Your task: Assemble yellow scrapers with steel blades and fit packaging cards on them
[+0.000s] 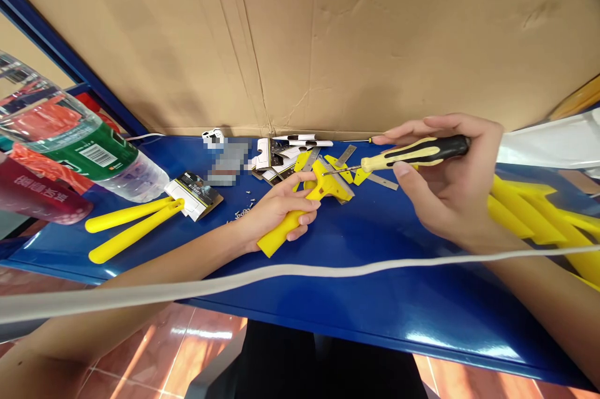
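Observation:
My left hand (288, 202) is closed around the handle of a yellow scraper (281, 233), whose wide head carries a metal blade. In my right hand (457, 183) is a screwdriver (417, 154) with a black and cream handle, held between thumb and fingers. The shaft points left and its tip is at the scraper head; whether it sits in a screw I cannot tell. Just behind the head lie loose blades with yellow plastic parts (360, 175). Several small screws (244, 211) are scattered left of my left hand.
Two yellow handles (134, 230) with a card (194, 194) lie at left, near a water bottle (103, 149) and a red bottle (42, 192). Yellow scraper parts (539, 211) are piled at right. Cardboard (375, 42) stands behind the blue table (375, 299). A white cable (300, 271) crosses in front.

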`<action>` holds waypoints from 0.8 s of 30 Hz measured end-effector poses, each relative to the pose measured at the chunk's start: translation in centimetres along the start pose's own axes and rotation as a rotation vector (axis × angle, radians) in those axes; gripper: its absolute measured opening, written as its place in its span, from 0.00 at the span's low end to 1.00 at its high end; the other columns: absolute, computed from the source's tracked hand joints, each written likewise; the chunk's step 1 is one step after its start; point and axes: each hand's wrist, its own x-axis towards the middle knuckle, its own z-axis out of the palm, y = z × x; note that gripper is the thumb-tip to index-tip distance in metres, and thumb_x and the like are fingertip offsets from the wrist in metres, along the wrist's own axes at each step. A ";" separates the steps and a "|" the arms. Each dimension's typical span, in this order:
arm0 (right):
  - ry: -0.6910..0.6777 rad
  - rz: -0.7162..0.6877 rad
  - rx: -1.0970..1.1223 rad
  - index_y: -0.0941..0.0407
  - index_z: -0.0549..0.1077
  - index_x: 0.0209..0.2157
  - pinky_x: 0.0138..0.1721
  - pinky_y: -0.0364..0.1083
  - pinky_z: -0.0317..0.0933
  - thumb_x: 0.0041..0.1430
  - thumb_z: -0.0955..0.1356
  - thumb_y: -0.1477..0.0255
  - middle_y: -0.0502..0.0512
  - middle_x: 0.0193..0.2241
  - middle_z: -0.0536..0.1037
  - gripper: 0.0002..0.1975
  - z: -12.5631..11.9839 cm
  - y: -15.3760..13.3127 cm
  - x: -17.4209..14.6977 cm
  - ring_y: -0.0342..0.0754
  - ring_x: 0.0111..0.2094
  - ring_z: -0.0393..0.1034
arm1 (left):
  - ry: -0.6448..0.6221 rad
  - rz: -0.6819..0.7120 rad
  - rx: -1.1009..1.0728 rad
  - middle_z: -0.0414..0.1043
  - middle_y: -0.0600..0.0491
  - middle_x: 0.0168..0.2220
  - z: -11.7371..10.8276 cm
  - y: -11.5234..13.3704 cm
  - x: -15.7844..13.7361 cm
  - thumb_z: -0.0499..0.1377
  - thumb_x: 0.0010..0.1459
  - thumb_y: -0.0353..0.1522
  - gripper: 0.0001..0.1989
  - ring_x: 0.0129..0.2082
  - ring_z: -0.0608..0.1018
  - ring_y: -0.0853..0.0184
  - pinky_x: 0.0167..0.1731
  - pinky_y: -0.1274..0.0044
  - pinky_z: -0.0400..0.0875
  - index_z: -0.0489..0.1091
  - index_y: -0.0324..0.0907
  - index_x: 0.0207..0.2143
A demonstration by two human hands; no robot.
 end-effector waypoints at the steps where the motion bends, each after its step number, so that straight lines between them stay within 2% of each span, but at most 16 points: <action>1: -0.004 0.011 0.015 0.40 0.72 0.60 0.57 0.65 0.83 0.64 0.83 0.64 0.55 0.57 0.85 0.29 0.1 -0.2 0.0 0.60 0.55 0.87 | 0.007 0.005 -0.006 0.72 0.57 0.39 0.0 0.0 0.0 0.76 0.54 0.25 0.31 0.21 0.70 0.76 0.13 0.84 0.57 0.67 0.46 0.56; 5: 0.022 -0.069 -0.021 0.40 0.74 0.61 0.51 0.61 0.85 0.66 0.82 0.69 0.53 0.50 0.88 0.27 0.5 -0.3 -0.1 0.58 0.49 0.89 | 0.032 0.024 -0.016 0.71 0.59 0.38 -0.1 -0.1 0.0 0.78 0.55 0.26 0.34 0.22 0.71 0.76 0.14 0.84 0.56 0.68 0.46 0.59; 9: 0.112 -0.128 -0.082 0.41 0.77 0.60 0.42 0.58 0.85 0.63 0.85 0.67 0.53 0.45 0.87 0.28 0.3 0.4 0.0 0.58 0.45 0.89 | -0.004 -0.014 0.009 0.72 0.59 0.38 -0.1 -0.3 -0.1 0.78 0.55 0.27 0.34 0.20 0.70 0.77 0.13 0.84 0.57 0.67 0.47 0.59; 11: 0.104 -0.176 -0.115 0.40 0.76 0.63 0.39 0.55 0.85 0.63 0.85 0.68 0.51 0.43 0.86 0.32 0.0 0.8 0.2 0.56 0.42 0.88 | -0.010 -0.029 0.022 0.73 0.59 0.39 0.0 -0.3 -0.1 0.78 0.55 0.26 0.34 0.20 0.71 0.78 0.13 0.84 0.58 0.67 0.47 0.58; 13: 0.052 -0.227 -0.120 0.39 0.72 0.69 0.40 0.54 0.86 0.65 0.83 0.72 0.51 0.46 0.86 0.36 -0.3 1.1 0.4 0.54 0.42 0.88 | -0.008 -0.038 0.039 0.74 0.59 0.39 0.0 -0.3 -0.1 0.78 0.54 0.26 0.35 0.20 0.71 0.77 0.13 0.83 0.59 0.66 0.48 0.59; 17: -0.065 -0.230 -0.050 0.39 0.66 0.75 0.54 0.60 0.88 0.69 0.78 0.76 0.55 0.62 0.84 0.40 -0.5 1.1 0.5 0.57 0.55 0.89 | -0.013 -0.043 0.080 0.72 0.62 0.35 0.0 -0.3 -0.1 0.79 0.54 0.27 0.35 0.19 0.70 0.77 0.12 0.84 0.60 0.64 0.49 0.57; 19: -0.062 -0.228 -0.021 0.38 0.66 0.76 0.53 0.61 0.89 0.70 0.79 0.74 0.55 0.63 0.84 0.40 -0.2 1.0 0.4 0.58 0.54 0.90 | -0.016 -0.038 0.082 0.73 0.62 0.36 0.0 -0.3 -0.1 0.79 0.54 0.28 0.36 0.19 0.71 0.77 0.12 0.84 0.60 0.64 0.50 0.57; 21: -0.018 -0.261 -0.032 0.38 0.68 0.76 0.49 0.61 0.90 0.67 0.83 0.71 0.53 0.57 0.87 0.43 0.0 1.0 0.3 0.58 0.49 0.90 | -0.025 -0.036 0.084 0.74 0.62 0.36 -0.1 -0.3 -0.1 0.79 0.54 0.28 0.36 0.18 0.70 0.77 0.12 0.84 0.61 0.64 0.50 0.57; 24: 0.040 -0.323 -0.093 0.38 0.71 0.74 0.42 0.59 0.91 0.55 0.89 0.68 0.51 0.47 0.87 0.50 0.1 1.2 0.4 0.58 0.43 0.89 | -0.053 -0.050 0.107 0.73 0.64 0.33 -0.2 -0.3 -0.2 0.78 0.56 0.29 0.35 0.17 0.69 0.76 0.12 0.84 0.60 0.63 0.51 0.58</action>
